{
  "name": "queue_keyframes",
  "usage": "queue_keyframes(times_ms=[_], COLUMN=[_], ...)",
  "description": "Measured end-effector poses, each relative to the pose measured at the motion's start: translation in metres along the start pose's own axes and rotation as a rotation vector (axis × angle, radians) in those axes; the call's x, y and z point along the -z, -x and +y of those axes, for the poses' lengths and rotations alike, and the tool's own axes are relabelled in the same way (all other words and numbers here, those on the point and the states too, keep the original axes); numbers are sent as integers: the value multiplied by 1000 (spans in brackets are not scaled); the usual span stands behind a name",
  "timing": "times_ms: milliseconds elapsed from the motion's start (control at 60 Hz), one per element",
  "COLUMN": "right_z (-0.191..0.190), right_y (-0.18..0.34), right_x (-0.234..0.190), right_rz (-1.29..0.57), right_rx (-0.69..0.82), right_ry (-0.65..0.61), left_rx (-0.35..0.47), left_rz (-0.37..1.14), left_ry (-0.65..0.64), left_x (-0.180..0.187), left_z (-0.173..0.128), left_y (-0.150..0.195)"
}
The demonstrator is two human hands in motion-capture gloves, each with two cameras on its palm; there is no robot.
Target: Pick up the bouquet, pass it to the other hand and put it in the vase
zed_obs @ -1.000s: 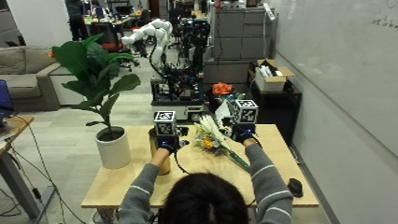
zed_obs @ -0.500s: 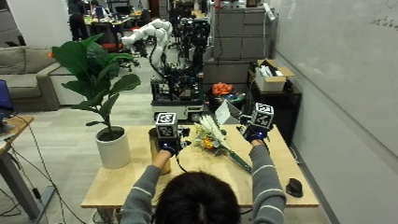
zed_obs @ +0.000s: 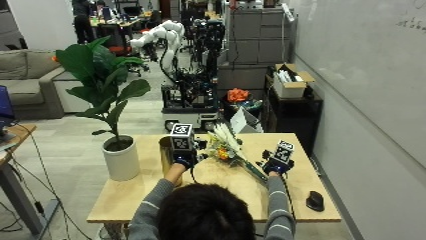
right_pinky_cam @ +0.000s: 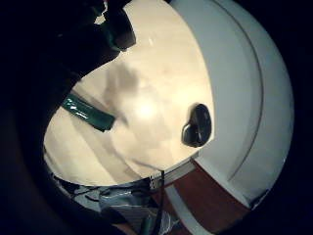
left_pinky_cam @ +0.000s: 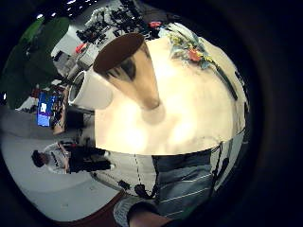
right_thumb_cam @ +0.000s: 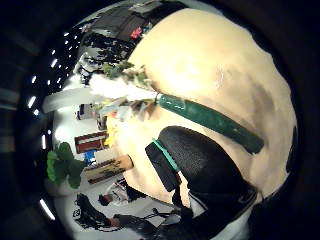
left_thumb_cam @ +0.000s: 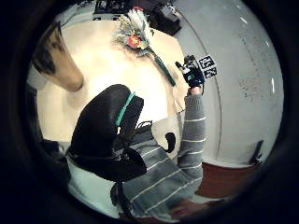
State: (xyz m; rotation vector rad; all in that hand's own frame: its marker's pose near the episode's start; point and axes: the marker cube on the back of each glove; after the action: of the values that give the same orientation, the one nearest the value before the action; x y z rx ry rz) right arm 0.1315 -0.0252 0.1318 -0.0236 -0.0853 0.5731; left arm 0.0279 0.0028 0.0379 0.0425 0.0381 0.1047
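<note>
The bouquet point(zed_obs: 225, 145), white and orange flowers on a dark green wrapped stem point(right_thumb_cam: 210, 120), lies on the wooden table point(zed_obs: 219, 197), blooms towards the far edge. A tall golden-brown vase point(zed_obs: 164, 152) stands upright at its left. My left hand point(zed_obs: 183, 159) hovers between vase and flowers, fingers relaxed, holding nothing. My right hand point(zed_obs: 275, 165) hangs just over the stem's near end point(right_pinky_cam: 88, 111), fingers spread and not closed around it. The left palm views show the vase point(left_pinky_cam: 132, 71) close by and the bouquet point(left_thumb_cam: 135, 37) farther off.
A white pot point(zed_obs: 123, 159) with a large-leaved plant stands at the table's left. A black mouse point(zed_obs: 315, 200) lies near the front right corner. A white wall runs along the right side. Bare tabletop lies in front of the person.
My right hand has moved right and then back towards me, from beside the flowers to over the stem's end. The left hand, bouquet and vase have stayed put.
</note>
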Motion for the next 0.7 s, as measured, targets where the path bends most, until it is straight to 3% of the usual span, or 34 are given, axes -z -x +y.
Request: queue_keyframes(times_ms=[67, 167, 283, 433, 700], right_z=[6, -5, 10, -9, -3], right_y=[-5, -5, -7, -2, 0], right_x=[-22, -49, -73, -81, -82], right_rz=[37, 69, 176, 155, 146], right_rx=[-54, 20, 46, 73, 63], right_ry=[96, 155, 354, 133, 166], left_rx=[9, 6, 11, 18, 34], left_rz=[-7, 0, 6, 7, 18], left_ry=[7, -5, 27, 21, 45], left_x=[1, -2, 0, -5, -6], left_z=[3, -1, 8, 3, 9], left_y=[-1, 0, 1, 7, 8])
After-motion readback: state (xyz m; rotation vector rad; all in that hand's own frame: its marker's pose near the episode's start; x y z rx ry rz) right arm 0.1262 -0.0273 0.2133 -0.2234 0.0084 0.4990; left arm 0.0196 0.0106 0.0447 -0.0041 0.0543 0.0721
